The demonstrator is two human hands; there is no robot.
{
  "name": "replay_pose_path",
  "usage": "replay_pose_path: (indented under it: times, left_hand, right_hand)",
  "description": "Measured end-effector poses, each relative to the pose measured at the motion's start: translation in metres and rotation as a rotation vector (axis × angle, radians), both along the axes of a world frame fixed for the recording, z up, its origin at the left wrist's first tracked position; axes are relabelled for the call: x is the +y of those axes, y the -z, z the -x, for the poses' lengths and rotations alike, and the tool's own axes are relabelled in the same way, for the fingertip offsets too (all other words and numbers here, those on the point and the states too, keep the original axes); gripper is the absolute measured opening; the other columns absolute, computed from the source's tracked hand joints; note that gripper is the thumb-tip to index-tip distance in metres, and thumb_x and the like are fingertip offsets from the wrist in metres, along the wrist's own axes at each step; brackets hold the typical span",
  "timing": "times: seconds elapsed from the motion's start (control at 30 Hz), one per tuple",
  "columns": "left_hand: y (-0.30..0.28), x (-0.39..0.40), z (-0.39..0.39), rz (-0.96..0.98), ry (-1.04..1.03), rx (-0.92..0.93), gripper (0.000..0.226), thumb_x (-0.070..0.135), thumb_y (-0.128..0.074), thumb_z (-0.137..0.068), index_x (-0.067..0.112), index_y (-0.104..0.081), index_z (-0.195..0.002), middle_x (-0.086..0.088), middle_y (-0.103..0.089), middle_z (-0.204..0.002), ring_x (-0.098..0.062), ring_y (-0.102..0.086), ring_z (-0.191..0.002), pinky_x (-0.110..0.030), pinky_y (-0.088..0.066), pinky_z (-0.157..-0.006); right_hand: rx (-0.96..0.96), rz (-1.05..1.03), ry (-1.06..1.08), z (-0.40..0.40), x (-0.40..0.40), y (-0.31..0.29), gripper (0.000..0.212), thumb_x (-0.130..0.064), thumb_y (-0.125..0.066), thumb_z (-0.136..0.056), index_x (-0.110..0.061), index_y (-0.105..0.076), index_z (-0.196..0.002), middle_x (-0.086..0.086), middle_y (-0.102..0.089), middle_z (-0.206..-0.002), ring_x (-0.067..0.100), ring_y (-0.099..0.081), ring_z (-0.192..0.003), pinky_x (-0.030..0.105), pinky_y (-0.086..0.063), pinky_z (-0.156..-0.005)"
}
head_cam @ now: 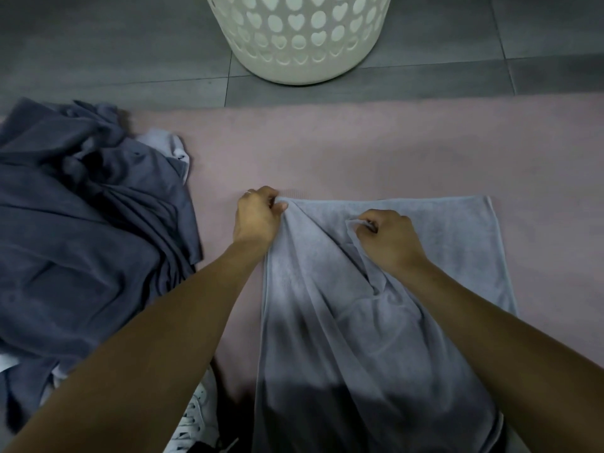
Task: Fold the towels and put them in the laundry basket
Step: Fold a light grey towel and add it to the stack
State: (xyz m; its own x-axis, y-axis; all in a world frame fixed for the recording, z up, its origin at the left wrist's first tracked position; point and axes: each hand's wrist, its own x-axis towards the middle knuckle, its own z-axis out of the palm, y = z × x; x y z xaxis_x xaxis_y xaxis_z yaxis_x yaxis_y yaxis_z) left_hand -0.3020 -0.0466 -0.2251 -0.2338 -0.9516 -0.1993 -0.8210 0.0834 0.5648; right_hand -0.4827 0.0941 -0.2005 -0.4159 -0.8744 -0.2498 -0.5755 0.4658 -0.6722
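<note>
While the pale towel [376,289] runs lengthwise from your body toward the laundry basket [299,37], your left hand [256,217] pinches its far left corner and your right hand [389,240] grasps a fold just beside, fingers [367,225] clenched on cloth.

A single head-worn wide-angle view looks forward and steeply down, close over the hands [322,228] and pink mat [359,152], reaching to the grey floor [114,44]; edges seem bowed, probably from the lens.
</note>
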Motion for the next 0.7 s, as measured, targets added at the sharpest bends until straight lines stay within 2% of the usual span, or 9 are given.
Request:
replay_pose_path:
  times: [0.1,0.17,0.23,0.3,0.37,0.5,0.63,0.7]
  left_hand:
    - [-0.008,0.004,0.001,0.005,0.044,-0.143,0.025,0.029,-0.056,-0.096,0.011,-0.062,-0.113,-0.012,-0.051,-0.115,-0.029,-0.060,-0.095,-0.037,-0.049,-0.082]
    - [-0.016,0.012,0.005,0.026,0.090,-0.178,0.023,0.028,-0.052,-0.097,0.008,-0.059,-0.105,-0.011,-0.050,-0.112,-0.029,-0.058,-0.093,-0.035,-0.046,-0.074]
    - [-0.025,0.028,0.010,0.048,0.164,-0.102,0.019,0.027,-0.050,-0.098,0.009,-0.056,-0.102,-0.006,-0.056,-0.098,-0.024,-0.056,-0.085,-0.032,-0.041,-0.068]
    - [-0.031,0.046,0.015,0.072,0.250,0.005,0.015,0.026,-0.051,-0.097,0.012,-0.053,-0.094,0.004,-0.055,-0.078,-0.020,-0.053,-0.072,-0.030,-0.039,-0.062]
    - [-0.036,0.060,0.026,0.095,0.320,0.103,0.015,0.022,-0.055,-0.096,0.011,-0.052,-0.087,0.006,-0.051,-0.068,-0.017,-0.051,-0.063,-0.030,-0.040,-0.058]
    - [-0.044,0.079,0.067,0.137,0.429,0.208,0.016,0.013,-0.063,-0.089,0.012,-0.052,-0.077,0.005,-0.047,-0.066,-0.016,-0.044,-0.062,-0.026,-0.031,-0.059]
    - [-0.045,0.100,0.103,0.083,0.494,0.298,0.022,0.010,-0.069,-0.085,0.017,-0.051,-0.073,0.013,-0.046,-0.062,-0.005,-0.044,-0.058,-0.015,-0.032,-0.056]
    - [-0.046,0.107,0.115,0.049,0.515,0.326,0.021,0.012,-0.070,-0.085,0.015,-0.054,-0.073,0.013,-0.049,-0.061,-0.003,-0.046,-0.056,-0.010,-0.033,-0.056]
  right_hand:
    - [-0.009,0.002,0.009,0.002,0.002,0.002,0.032,-0.010,-0.049,-0.092,-0.010,-0.047,-0.060,0.002,-0.049,-0.055,0.012,-0.041,-0.049,0.021,-0.036,-0.049]
    - [-0.033,0.010,0.035,0.006,0.005,0.002,0.024,-0.010,-0.046,-0.094,-0.003,-0.059,-0.075,0.009,-0.062,-0.070,0.020,-0.054,-0.061,0.026,-0.044,-0.058]
    - [-0.061,0.067,0.079,0.011,0.013,0.000,0.023,-0.013,-0.046,-0.097,-0.006,-0.063,-0.082,0.007,-0.067,-0.075,0.020,-0.062,-0.069,0.021,-0.045,-0.062]
    - [-0.055,0.131,0.136,0.019,0.024,-0.002,0.023,-0.015,-0.050,-0.097,-0.011,-0.064,-0.081,0.005,-0.066,-0.069,0.018,-0.062,-0.064,0.016,-0.043,-0.059]
    - [-0.026,0.156,0.217,0.030,0.036,-0.005,0.023,-0.017,-0.054,-0.096,-0.008,-0.066,-0.078,0.006,-0.065,-0.065,0.020,-0.062,-0.062,0.018,-0.043,-0.058]
    - [0.061,0.172,0.447,0.068,0.057,-0.010,0.013,-0.018,-0.065,-0.090,-0.011,-0.066,-0.080,-0.003,-0.062,-0.066,0.014,-0.054,-0.061,0.013,-0.040,-0.059]
    - [0.106,0.071,0.534,0.113,0.070,-0.007,0.009,-0.024,-0.072,-0.085,-0.015,-0.074,-0.086,0.004,-0.073,-0.082,0.019,-0.066,-0.078,0.019,-0.045,-0.073]
    - [0.102,0.059,0.550,0.129,0.071,-0.004,0.008,-0.024,-0.074,-0.082,-0.016,-0.076,-0.082,0.003,-0.074,-0.082,0.018,-0.069,-0.078,0.025,-0.054,-0.077]
